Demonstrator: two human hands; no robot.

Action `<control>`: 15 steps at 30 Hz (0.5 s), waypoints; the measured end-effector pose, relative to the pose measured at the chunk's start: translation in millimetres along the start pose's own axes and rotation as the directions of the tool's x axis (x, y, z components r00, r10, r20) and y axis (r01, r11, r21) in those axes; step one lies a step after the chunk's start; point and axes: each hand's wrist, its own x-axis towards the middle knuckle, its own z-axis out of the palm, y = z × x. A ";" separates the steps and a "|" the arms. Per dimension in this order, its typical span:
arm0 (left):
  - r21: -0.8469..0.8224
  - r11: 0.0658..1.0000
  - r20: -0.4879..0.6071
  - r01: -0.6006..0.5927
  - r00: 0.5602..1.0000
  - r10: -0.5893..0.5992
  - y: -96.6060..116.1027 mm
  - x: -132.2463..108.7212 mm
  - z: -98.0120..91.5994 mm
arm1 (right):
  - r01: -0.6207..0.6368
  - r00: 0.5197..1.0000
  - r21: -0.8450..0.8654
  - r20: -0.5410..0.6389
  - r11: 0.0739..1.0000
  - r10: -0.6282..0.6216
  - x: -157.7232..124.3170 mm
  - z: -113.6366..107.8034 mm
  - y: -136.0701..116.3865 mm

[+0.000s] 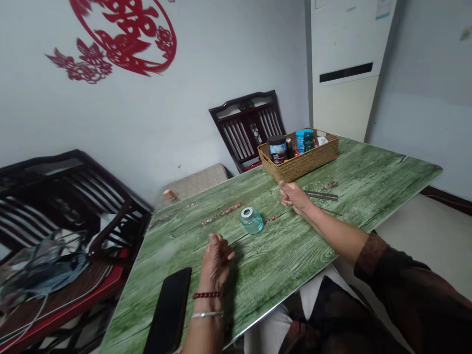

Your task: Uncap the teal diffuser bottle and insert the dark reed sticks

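Observation:
My left hand rests on the green wood-grain table with its fingers curled in, nothing visible inside them; a black phone lies just left of its wrist. My right hand reaches across the table with fingers closed, near a pair of dark chopsticks that lie to its right; whether it grips their near end is unclear. A small teal glass jar stands between the hands. Thin flower sprigs lie on the table beyond the jar.
A wicker basket with jars and bottles stands at the far side of the table. Dark wooden chairs stand behind and to the left, one holding a bag and cables. A white floor air conditioner fills the corner.

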 end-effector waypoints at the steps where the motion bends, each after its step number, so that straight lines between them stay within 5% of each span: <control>1: 0.018 1.000 -0.028 0.015 1.000 -0.014 -8.2 -0.4 -0.4 | -0.031 1.000 0.036 -0.001 0.999 0.031 -6.0 -2.7 4.3; 9: 0.456 0.887 -0.164 -0.073 0.973 0.165 -41.7 2.0 2.3 | -0.241 0.970 -0.135 -0.009 0.961 0.242 -41.9 0.3 79.9; 15: 0.605 0.790 -0.112 -0.099 0.972 0.207 -41.7 0.0 2.4 | -0.208 0.977 -0.170 0.011 0.963 0.213 -40.8 -1.4 83.8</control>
